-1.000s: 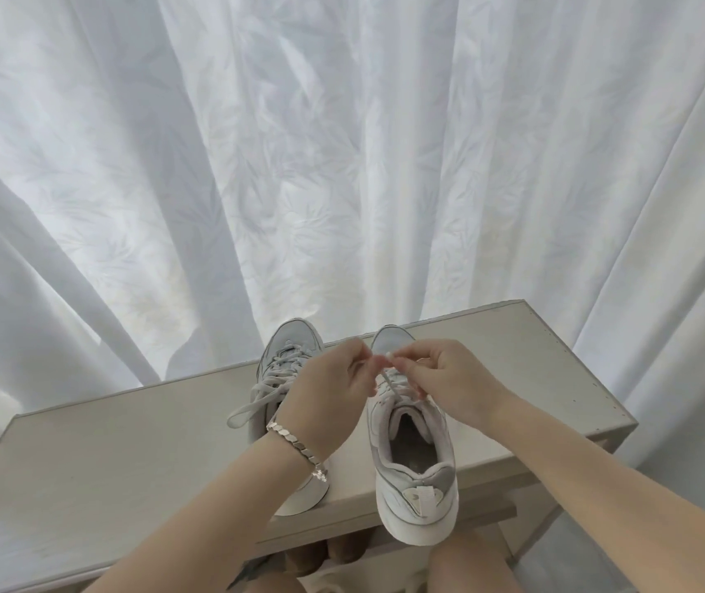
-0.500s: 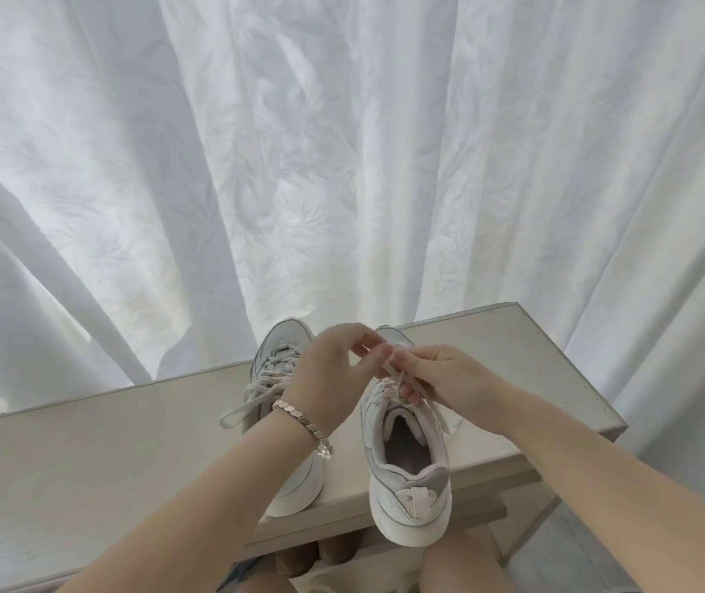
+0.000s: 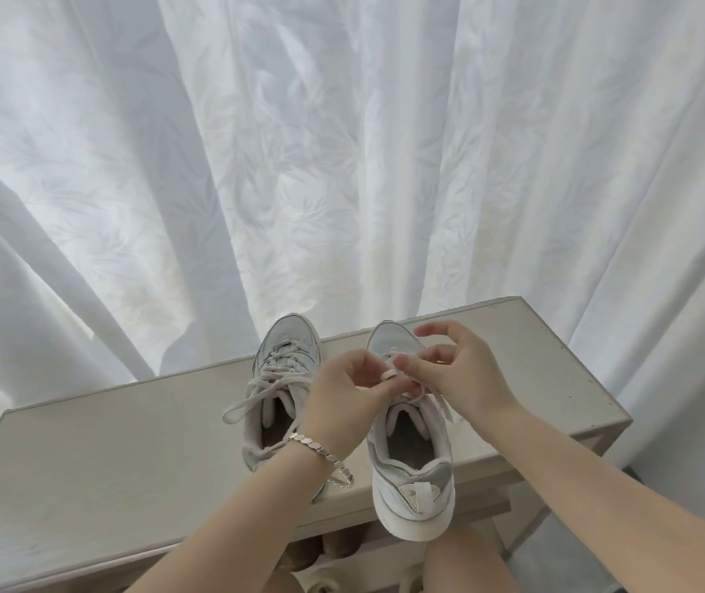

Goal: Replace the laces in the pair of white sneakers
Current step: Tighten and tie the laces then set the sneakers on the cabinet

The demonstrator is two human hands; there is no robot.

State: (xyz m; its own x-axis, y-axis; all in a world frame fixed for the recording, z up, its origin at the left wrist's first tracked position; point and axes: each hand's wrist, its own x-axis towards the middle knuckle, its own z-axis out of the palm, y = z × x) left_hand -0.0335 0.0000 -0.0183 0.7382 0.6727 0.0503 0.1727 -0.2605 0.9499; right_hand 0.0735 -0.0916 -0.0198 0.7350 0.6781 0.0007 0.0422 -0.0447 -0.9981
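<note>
Pale bench top [image 3: 107, 464], bare on its left part. Left sneaker [image 3: 284, 361] stands on it toe toward the curtain, fully laced, one loose loop [image 3: 248, 400] trailing off its left side; untouched, probably waiting its turn. The forearm with the bracelet [image 3: 321, 449] crosses its heel and hides that end. Left hand [image 3: 342, 400] hovers over the gap between the shoes, fingers curled, thumb and fingertips pinching a flat white lace [image 3: 389, 374] just above the tongue of the right sneaker [image 3: 410, 455]. That shoe sits just beside its mate, heel hanging over the near edge, likely drawn close so the upper eyelets are within easy reach. Right hand [image 3: 466, 378] meets the left over the same lace, thumb and a finger pinching it, the other fingers curled, one lifted clear. Two pinches close together suggest working a knot or feeding an end; which, I cannot tell, as the fingers cover the spot. Both hands block the upper eyelets from view. Under the bench a lower shelf [image 3: 487, 507] shows, with dim shapes too dark to name. White leaf-patterned curtain [image 3: 342, 164] hangs behind everything, brushing the far edge.
</note>
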